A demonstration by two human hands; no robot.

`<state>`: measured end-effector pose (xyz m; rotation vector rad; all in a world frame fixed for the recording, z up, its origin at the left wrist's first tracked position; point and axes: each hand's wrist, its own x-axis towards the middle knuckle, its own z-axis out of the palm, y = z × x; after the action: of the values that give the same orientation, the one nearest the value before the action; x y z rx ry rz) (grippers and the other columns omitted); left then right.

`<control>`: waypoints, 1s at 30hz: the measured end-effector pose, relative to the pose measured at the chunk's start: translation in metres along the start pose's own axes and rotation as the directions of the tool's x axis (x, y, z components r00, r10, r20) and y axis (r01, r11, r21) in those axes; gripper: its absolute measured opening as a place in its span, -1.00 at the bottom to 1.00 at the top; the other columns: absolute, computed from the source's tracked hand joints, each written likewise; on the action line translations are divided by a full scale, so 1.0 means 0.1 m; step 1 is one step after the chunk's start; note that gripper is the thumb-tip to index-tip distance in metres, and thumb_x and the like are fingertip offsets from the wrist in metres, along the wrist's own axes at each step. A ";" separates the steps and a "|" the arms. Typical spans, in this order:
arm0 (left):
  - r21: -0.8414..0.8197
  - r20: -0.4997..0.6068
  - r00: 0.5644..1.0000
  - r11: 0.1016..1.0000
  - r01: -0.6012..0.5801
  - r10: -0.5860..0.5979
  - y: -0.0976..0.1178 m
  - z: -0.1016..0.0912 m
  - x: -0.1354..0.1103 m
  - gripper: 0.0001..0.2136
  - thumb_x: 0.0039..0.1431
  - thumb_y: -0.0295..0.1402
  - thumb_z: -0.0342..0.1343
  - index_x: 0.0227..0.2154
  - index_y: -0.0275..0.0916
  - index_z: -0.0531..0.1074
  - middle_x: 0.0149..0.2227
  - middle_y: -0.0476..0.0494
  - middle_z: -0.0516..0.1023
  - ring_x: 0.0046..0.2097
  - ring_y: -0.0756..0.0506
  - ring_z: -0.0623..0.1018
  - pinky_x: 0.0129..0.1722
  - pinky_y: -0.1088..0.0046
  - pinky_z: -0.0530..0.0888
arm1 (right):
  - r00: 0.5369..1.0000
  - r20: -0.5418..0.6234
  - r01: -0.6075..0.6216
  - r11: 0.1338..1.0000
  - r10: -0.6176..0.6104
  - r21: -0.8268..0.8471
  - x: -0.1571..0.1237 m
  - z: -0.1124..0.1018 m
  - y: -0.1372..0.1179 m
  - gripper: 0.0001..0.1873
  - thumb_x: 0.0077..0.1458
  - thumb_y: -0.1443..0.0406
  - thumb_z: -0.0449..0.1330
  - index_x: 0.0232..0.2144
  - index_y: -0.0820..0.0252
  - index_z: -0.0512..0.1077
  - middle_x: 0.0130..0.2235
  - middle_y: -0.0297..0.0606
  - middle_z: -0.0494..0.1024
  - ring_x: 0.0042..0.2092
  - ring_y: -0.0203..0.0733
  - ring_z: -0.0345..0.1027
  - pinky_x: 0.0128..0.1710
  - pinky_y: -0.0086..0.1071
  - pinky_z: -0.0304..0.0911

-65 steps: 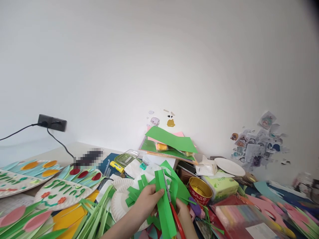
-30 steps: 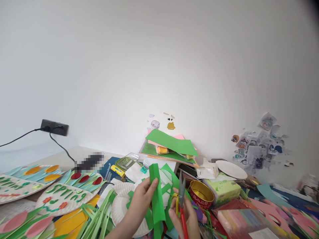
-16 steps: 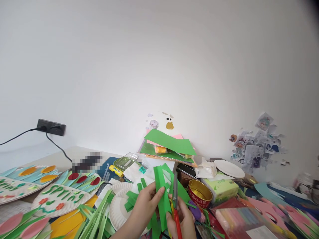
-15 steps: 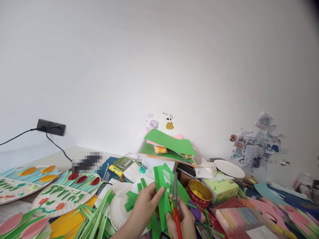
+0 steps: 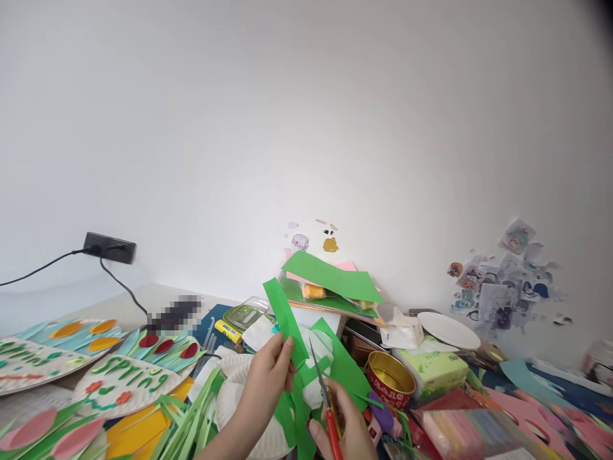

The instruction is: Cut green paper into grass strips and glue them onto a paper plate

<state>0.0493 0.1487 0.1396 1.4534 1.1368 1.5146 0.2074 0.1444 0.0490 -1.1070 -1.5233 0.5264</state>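
Observation:
My left hand (image 5: 268,374) pinches a long green paper strip (image 5: 283,314), which slants up and to the left. My right hand (image 5: 353,427) grips scissors (image 5: 332,429) with red handles; their blades point up and slightly left, just right of the strip and apart from its upper part. More green paper hangs below my left fingers, partly hidden. Behind the scissors, a larger green paper sheet (image 5: 345,367) lies against white crumpled material. A white paper plate (image 5: 230,404) sits under my left forearm.
Decorated spring plates (image 5: 127,383) and thin green paper strips (image 5: 194,409) lie to the left. To the right are a red tin (image 5: 390,386), a tissue pack (image 5: 433,370) and a pack of coloured clay (image 5: 469,434). Stacked paper (image 5: 330,278) stands by the wall.
The strip in my left hand has swung up and left, away from the scissors. My right hand has lowered slightly, its scissors now tilted left. The view has shifted a little.

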 end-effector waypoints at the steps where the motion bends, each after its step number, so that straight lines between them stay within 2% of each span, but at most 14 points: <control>1: -0.011 -0.012 1.000 1.000 -0.005 0.005 0.01 -0.01 0.00 -0.68 0.06 -0.02 -0.15 -0.61 -0.13 0.04 -0.74 0.17 0.23 -0.71 0.01 0.32 -0.63 0.50 0.22 | 1.000 0.007 0.008 1.000 -0.007 -0.027 -0.01 0.00 0.00 -0.48 -0.21 0.23 0.24 -0.09 0.13 0.40 -0.23 -0.19 0.51 -0.35 -0.10 0.37 -0.34 -0.35 0.29; 5: -0.005 0.029 0.999 1.000 -0.021 0.021 0.01 0.03 -0.03 -0.68 0.07 -0.06 -0.12 -0.62 -0.12 0.02 -0.77 0.19 0.18 -0.72 0.02 0.29 -0.63 0.50 0.20 | 0.998 0.063 0.035 0.998 -0.032 -0.059 0.01 -0.05 -0.07 -0.48 -0.22 0.32 0.24 -0.09 0.12 0.41 -0.17 -0.15 0.50 -0.25 -0.03 0.37 -0.28 -0.33 0.28; 9: 0.065 0.105 0.994 0.997 -0.040 0.033 -0.01 0.08 -0.07 -0.71 0.10 -0.12 -0.13 -0.62 -0.13 0.04 -0.75 0.19 0.20 -0.71 0.02 0.29 -0.63 0.51 0.20 | 0.967 0.256 -0.003 1.000 0.003 -0.002 0.04 -0.09 -0.11 -0.48 -0.13 0.27 0.22 -0.04 0.20 0.33 -0.32 -0.21 0.47 -0.32 -0.09 0.36 -0.29 -0.33 0.28; 11: 0.083 0.105 0.993 0.995 -0.055 0.046 -0.03 0.09 -0.08 -0.71 0.11 -0.14 -0.13 -0.63 -0.13 0.02 -0.76 0.20 0.16 -0.71 0.02 0.29 -0.62 0.51 0.20 | 0.954 0.298 -0.022 0.999 0.008 0.043 0.04 -0.09 -0.10 -0.47 -0.12 0.24 0.22 -0.04 0.23 0.31 -0.39 -0.26 0.43 -0.36 -0.13 0.33 -0.34 -0.34 0.26; 15: 0.087 0.093 0.995 0.995 -0.051 0.043 -0.04 0.09 -0.08 -0.70 0.13 -0.16 -0.14 -0.64 -0.13 -0.01 -0.78 0.22 0.11 -0.72 0.03 0.27 -0.62 0.51 0.20 | 0.966 0.256 -0.081 0.979 0.031 0.188 0.01 -0.04 -0.06 -0.46 -0.15 0.19 0.23 -0.06 0.22 0.32 -0.45 -0.33 0.38 -0.42 -0.19 0.26 -0.41 -0.36 0.19; 18: 0.075 0.100 0.995 0.997 -0.026 0.019 -0.02 0.09 -0.09 -0.70 0.13 -0.17 -0.13 -0.64 -0.13 -0.01 -0.77 0.22 0.12 -0.72 0.02 0.29 -0.63 0.51 0.20 | 0.963 0.267 -0.092 0.965 0.024 0.245 0.00 -0.02 -0.05 -0.47 -0.17 0.14 0.25 -0.10 0.21 0.35 -0.48 -0.36 0.35 -0.45 -0.23 0.20 -0.44 -0.37 0.15; 22: 0.030 0.086 0.996 0.999 -0.013 0.010 -0.01 0.09 -0.08 -0.69 0.12 -0.16 -0.12 -0.64 -0.12 -0.02 -0.79 0.24 0.06 -0.73 0.03 0.28 -0.63 0.51 0.23 | 0.957 0.288 -0.101 0.965 0.027 0.243 0.01 -0.04 -0.08 -0.45 -0.16 0.09 0.27 -0.10 0.19 0.36 -0.49 -0.37 0.35 -0.46 -0.24 0.19 -0.44 -0.37 0.12; 30: -0.007 0.113 0.994 1.000 0.004 -0.003 -0.03 0.11 -0.09 -0.70 0.12 -0.14 -0.12 -0.62 -0.12 0.01 -0.79 0.24 0.11 -0.73 0.03 0.29 -0.59 0.49 0.28 | 0.960 0.277 -0.104 0.970 0.041 0.218 0.01 -0.04 -0.08 -0.42 -0.18 0.07 0.27 -0.09 0.20 0.38 -0.48 -0.34 0.36 -0.43 -0.20 0.22 -0.41 -0.34 0.17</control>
<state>0.0605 0.1424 0.1336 1.5120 1.0650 1.4143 0.2087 0.1405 0.0573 -0.9403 -1.6102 0.9139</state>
